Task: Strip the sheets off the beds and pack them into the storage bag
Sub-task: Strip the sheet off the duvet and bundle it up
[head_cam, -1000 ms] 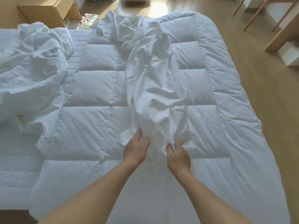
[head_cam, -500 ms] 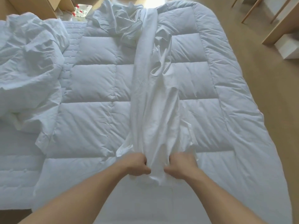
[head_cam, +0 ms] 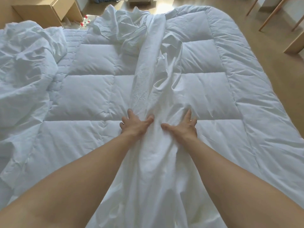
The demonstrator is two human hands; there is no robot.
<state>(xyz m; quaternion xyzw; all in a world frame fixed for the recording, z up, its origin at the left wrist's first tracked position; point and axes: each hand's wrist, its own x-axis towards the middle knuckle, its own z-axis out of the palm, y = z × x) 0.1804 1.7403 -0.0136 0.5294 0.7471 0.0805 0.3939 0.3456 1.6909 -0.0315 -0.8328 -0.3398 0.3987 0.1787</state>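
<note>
A long white sheet point(head_cam: 156, 83) lies bunched in a ridge down the middle of the quilted white duvet point(head_cam: 92, 89), from a crumpled heap at the far end to the near edge between my forearms. My left hand point(head_cam: 134, 125) rests on the ridge's left side with fingers spread. My right hand point(head_cam: 182, 127) rests on its right side, fingers also apart. Both thumbs press in toward the fold between them. No storage bag is in view.
A second crumpled white sheet pile point(head_cam: 24, 66) covers the bed on the left. A light wooden cabinet point(head_cam: 47, 9) stands at the far left, with small red and white items point(head_cam: 84, 22) on the floor beside it. Wooden furniture legs point(head_cam: 269, 14) stand on the wooden floor at right.
My fists drew the bunched sheet toward me, then opened. Both hands now lie farther up the ridge with fingers spread, and more sheet has gathered between my arms.
</note>
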